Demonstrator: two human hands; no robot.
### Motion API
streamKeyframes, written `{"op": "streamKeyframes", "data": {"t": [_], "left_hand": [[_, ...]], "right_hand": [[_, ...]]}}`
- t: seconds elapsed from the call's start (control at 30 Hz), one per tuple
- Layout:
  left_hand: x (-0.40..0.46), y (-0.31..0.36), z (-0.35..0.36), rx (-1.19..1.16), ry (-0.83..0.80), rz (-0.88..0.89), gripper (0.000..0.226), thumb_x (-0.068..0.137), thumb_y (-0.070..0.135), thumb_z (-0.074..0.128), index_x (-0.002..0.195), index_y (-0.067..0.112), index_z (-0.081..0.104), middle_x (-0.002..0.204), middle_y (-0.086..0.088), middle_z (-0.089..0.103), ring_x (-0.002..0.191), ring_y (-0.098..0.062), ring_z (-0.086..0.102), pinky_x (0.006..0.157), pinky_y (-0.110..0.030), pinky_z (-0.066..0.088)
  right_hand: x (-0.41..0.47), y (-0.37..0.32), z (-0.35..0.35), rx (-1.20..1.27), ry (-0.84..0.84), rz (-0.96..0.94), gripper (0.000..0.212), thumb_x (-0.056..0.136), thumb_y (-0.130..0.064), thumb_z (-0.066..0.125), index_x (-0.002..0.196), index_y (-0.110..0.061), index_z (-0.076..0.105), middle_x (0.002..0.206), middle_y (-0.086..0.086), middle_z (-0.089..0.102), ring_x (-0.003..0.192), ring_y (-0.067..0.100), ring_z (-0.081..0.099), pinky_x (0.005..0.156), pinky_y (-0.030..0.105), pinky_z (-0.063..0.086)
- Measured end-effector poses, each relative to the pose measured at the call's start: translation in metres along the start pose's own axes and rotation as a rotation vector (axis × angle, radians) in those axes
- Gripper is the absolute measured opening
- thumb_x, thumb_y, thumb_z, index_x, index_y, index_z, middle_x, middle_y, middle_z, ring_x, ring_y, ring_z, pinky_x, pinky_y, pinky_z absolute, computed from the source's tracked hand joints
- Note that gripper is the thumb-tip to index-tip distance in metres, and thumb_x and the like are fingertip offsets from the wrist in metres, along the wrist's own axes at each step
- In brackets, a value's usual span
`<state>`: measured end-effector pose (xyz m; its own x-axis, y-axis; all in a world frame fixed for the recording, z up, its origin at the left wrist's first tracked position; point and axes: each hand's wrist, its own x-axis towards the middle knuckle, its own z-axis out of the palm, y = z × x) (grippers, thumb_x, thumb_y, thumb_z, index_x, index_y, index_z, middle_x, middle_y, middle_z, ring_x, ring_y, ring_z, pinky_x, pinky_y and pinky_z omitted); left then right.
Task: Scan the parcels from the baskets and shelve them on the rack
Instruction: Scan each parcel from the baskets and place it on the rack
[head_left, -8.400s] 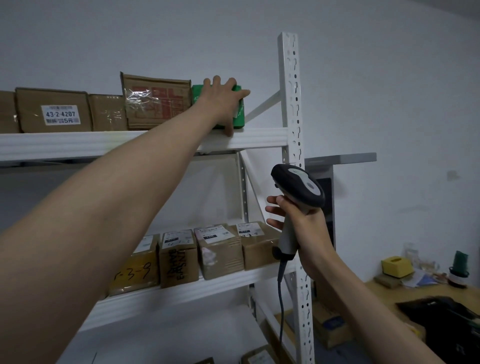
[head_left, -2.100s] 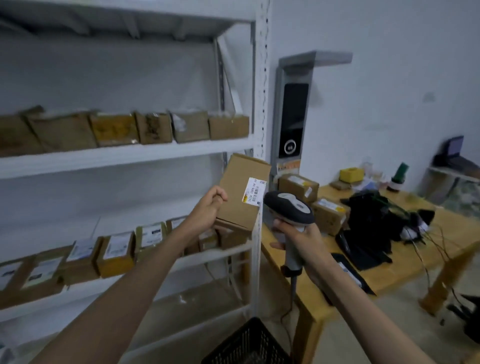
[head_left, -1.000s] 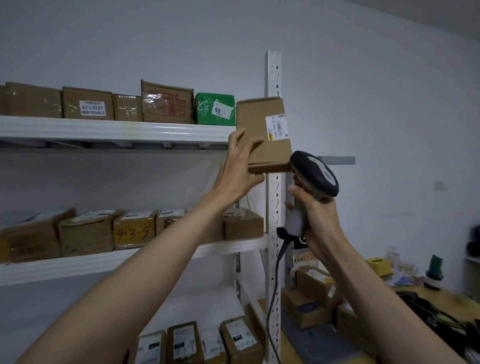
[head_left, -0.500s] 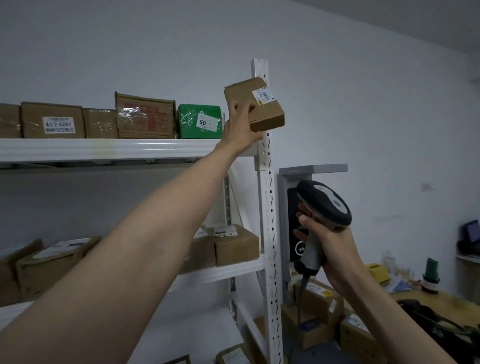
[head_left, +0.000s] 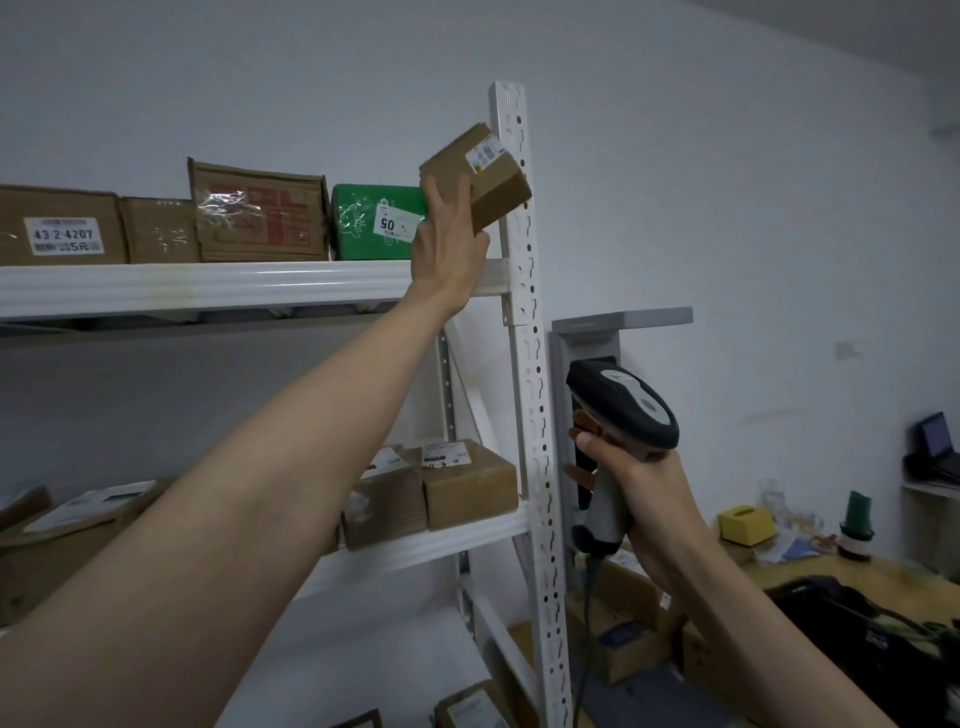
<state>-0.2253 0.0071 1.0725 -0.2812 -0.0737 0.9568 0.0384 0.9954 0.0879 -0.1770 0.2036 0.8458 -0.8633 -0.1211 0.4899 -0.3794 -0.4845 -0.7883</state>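
Gripping cardboard parcel (head_left: 475, 174) (boxy, tilted), left hand (head_left: 449, 234).

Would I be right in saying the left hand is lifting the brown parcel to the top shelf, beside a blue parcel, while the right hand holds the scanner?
Not quite: in the head view the parcel beside the brown parcel is green, not blue. The left hand, top shelf, right hand and scanner are as you say.

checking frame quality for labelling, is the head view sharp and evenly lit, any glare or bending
Head view: dim, flat light; glare on the taped carton and green parcel; rack post bows from wide-angle distortion; desk clutter is blurred; the held box label is unreadable.
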Motion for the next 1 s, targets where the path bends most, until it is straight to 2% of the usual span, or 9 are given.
{"op": "streamKeyframes", "data": {"t": [0.1,0.17,0.27,0.37,0.47,0.53,0.67,0.83,1.0], "left_hand": [[0.004,-0.001,0.000,0.104,-0.019,0.065,0.063,0.096,0.010,0.056,0.153,0.019,0.030,0.135,-0.020,0.039,0.084,-0.033,0.057,0.065,-0.034,0.040],[0.005,-0.004,0.002,0.179,-0.055,0.105,0.064,0.096,0.007,0.055,0.154,0.021,0.029,0.131,-0.019,0.041,0.090,-0.035,0.060,0.063,-0.034,0.040],[0.005,-0.010,0.007,0.250,-0.124,0.152,0.059,0.095,0.000,0.052,0.148,0.018,0.036,0.130,-0.018,0.042,0.098,-0.041,0.061,0.064,-0.037,0.041],[0.006,-0.018,0.009,0.308,-0.190,0.199,0.058,0.091,-0.006,0.053,0.142,0.017,0.040,0.128,-0.018,0.043,0.096,-0.043,0.060,0.065,-0.041,0.040],[0.010,-0.023,0.005,0.364,-0.243,0.234,0.068,0.089,-0.009,0.053,0.147,0.021,0.038,0.128,-0.019,0.042,0.094,-0.044,0.058,0.066,-0.044,0.040],[0.016,-0.023,0.004,0.396,-0.285,0.225,0.066,0.089,-0.009,0.052,0.148,0.019,0.038,0.130,-0.020,0.041,0.098,-0.045,0.057,0.069,-0.045,0.041],[0.034,-0.023,0.006,0.488,-0.380,0.159,0.046,0.096,0.003,0.050,0.141,0.006,0.045,0.137,-0.021,0.036,0.112,-0.044,0.053,0.082,-0.047,0.044],[0.042,-0.024,0.017,0.543,-0.460,0.095,0.050,0.096,0.018,0.050,0.144,0.007,0.039,0.144,-0.021,0.030,0.120,-0.044,0.048,0.089,-0.046,0.043],[0.038,-0.030,0.018,0.508,-0.432,0.102,0.056,0.094,0.026,0.051,0.146,0.010,0.036,0.149,-0.020,0.029,0.126,-0.044,0.043,0.095,-0.048,0.041]], "right_hand": [[0.001,0.007,0.003,-0.005,0.004,0.017,0.036,0.089,-0.001,0.072,0.120,-0.018,0.067,0.112,0.004,0.076,0.108,0.024,0.071,0.089,0.043,0.061],[0.001,0.011,0.004,-0.005,-0.001,0.026,0.037,0.088,-0.001,0.071,0.121,-0.017,0.066,0.111,0.004,0.076,0.107,0.024,0.072,0.086,0.040,0.062],[0.001,0.015,0.004,-0.011,0.002,0.032,0.040,0.088,-0.001,0.072,0.125,-0.016,0.065,0.113,0.005,0.075,0.106,0.025,0.071,0.087,0.042,0.062],[0.001,0.017,0.002,-0.014,0.005,0.042,0.040,0.088,-0.002,0.072,0.125,-0.016,0.065,0.113,0.005,0.075,0.107,0.025,0.071,0.089,0.044,0.061],[0.001,0.019,0.000,-0.009,0.008,0.053,0.037,0.089,-0.001,0.071,0.123,-0.015,0.067,0.113,0.006,0.075,0.108,0.025,0.071,0.090,0.045,0.061],[0.001,0.021,0.000,-0.001,0.015,0.066,0.040,0.089,0.000,0.071,0.126,-0.014,0.065,0.116,0.008,0.074,0.109,0.026,0.070,0.091,0.047,0.060],[0.001,0.027,0.000,0.005,0.011,0.091,0.042,0.088,0.000,0.072,0.127,-0.014,0.064,0.117,0.011,0.073,0.108,0.027,0.071,0.089,0.043,0.062],[0.002,0.032,0.000,-0.006,-0.002,0.111,0.036,0.088,0.001,0.072,0.121,-0.013,0.067,0.118,0.017,0.072,0.111,0.032,0.069,0.090,0.046,0.061],[0.002,0.036,-0.002,-0.011,0.002,0.115,0.034,0.089,0.003,0.072,0.120,-0.008,0.068,0.117,0.017,0.072,0.112,0.033,0.069,0.091,0.049,0.060]]}}
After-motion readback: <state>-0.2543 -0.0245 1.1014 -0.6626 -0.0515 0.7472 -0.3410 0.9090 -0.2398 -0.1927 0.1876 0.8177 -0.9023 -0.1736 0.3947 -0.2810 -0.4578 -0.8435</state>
